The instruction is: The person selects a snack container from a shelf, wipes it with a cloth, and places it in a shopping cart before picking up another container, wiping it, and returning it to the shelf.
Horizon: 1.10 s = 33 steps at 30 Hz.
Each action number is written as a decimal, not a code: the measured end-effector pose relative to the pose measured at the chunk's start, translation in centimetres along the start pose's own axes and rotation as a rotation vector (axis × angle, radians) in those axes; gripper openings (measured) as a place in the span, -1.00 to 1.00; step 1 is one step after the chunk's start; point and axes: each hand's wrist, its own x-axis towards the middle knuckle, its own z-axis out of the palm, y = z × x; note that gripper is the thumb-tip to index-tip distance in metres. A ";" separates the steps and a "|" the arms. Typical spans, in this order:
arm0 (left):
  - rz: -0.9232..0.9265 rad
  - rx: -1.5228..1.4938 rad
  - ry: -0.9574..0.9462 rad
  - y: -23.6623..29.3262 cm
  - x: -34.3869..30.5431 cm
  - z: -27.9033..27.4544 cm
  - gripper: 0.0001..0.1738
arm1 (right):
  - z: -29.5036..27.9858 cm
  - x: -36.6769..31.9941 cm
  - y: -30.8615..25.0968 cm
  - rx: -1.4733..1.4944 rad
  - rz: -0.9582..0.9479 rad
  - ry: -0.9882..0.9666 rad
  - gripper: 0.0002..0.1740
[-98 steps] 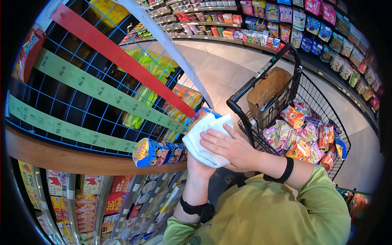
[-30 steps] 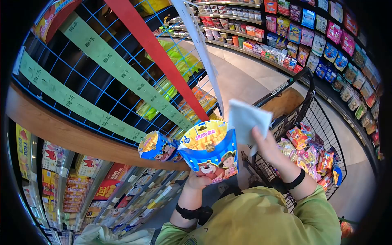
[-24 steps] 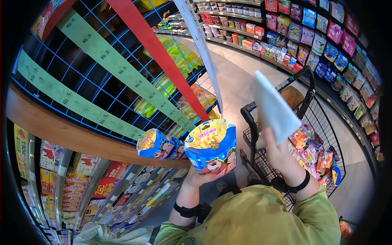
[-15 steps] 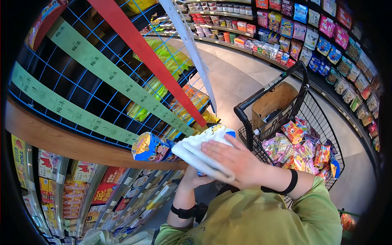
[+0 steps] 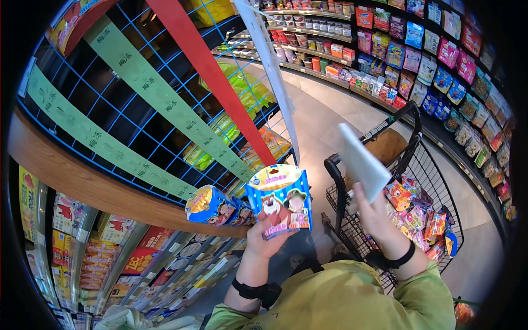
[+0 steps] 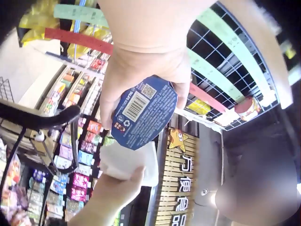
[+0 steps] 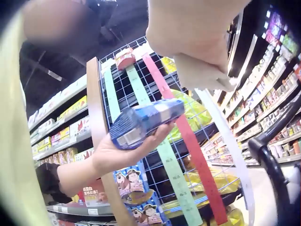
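Observation:
My left hand (image 5: 265,240) grips a blue snack tub (image 5: 280,206) with a bear picture, its fries-patterned top facing up. In the left wrist view the tub's dark blue base (image 6: 145,112), with a barcode, shows between the thumb and fingers of that hand (image 6: 146,70). To the right, apart from the tub, my right hand (image 5: 374,212) pinches a folded white cloth (image 5: 364,164). Similar blue tubs (image 5: 209,206) stand on the wooden ledge just left of the held one.
A blue wire rack (image 5: 126,104) with green and red strips rises behind the wooden ledge (image 5: 104,184). At right stands a black cart (image 5: 440,165) holding colourful snack packets (image 5: 415,220). Stocked shelves (image 5: 324,49) curve along the back.
Half a second ago the cloth lay against the tub under my right hand. It has since lifted away rightward, exposing the tub, which my left hand still holds.

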 end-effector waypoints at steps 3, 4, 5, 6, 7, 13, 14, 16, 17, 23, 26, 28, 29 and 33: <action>-0.170 -0.157 -0.023 -0.6 1.5 1.4 -0.15 | 3.5 -0.3 -1.0 0.121 -0.112 -0.250 -0.34; -0.185 -0.155 -0.031 -0.9 1.8 1.6 -0.15 | 5.5 -1.0 -0.5 0.311 -0.182 -0.196 -0.34; -0.090 -0.147 0.040 -1.2 2.0 1.8 -0.20 | 5.4 -1.4 -0.5 0.060 -0.299 -0.229 -0.36; 0.010 -0.136 0.113 -1.2 2.0 1.8 -0.24 | 5.3 -1.7 -0.6 -0.192 -0.411 -0.265 -0.39; -0.074 -0.316 0.170 -0.9 2.1 0.7 -0.34 | 5.0 -1.7 -0.7 -0.190 -0.413 -0.260 -0.39; -0.208 -0.263 0.356 0.3 3.4 1.3 -0.22 | 0.4 -3.2 1.8 0.352 0.368 -0.563 -0.54; -0.257 -0.338 0.308 0.2 3.4 1.1 -0.21 | 0.4 -3.5 1.8 0.546 0.303 -0.348 -0.51; -0.269 -0.334 0.319 -0.1 3.4 1.6 -0.21 | 0.5 -3.1 0.3 0.535 0.091 -0.135 -0.38; -0.284 -0.323 0.322 -0.4 3.4 1.9 -0.21 | 0.8 -2.8 0.1 0.381 -0.058 -0.113 -0.35; -0.282 -0.527 0.104 -2.3 3.1 1.6 -0.20 | 4.9 -2.1 1.3 -0.919 -0.656 -0.293 -0.13; -0.317 -0.443 0.154 -1.3 3.4 1.9 -0.21 | 5.1 -2.7 2.3 -0.907 -0.674 -0.356 -0.17; -0.358 -0.355 0.189 -0.7 3.3 2.6 -0.22 | 4.4 -3.1 2.4 -0.804 -0.653 -0.431 -0.16; -0.306 -0.271 0.194 -0.4 3.2 3.4 -0.22 | 3.9 -3.3 2.3 -0.792 -0.632 -0.535 -0.10; -0.099 -0.070 0.270 -1.5 3.2 2.8 -0.29 | 1.2 -3.6 3.8 -0.610 -0.557 -0.653 -0.26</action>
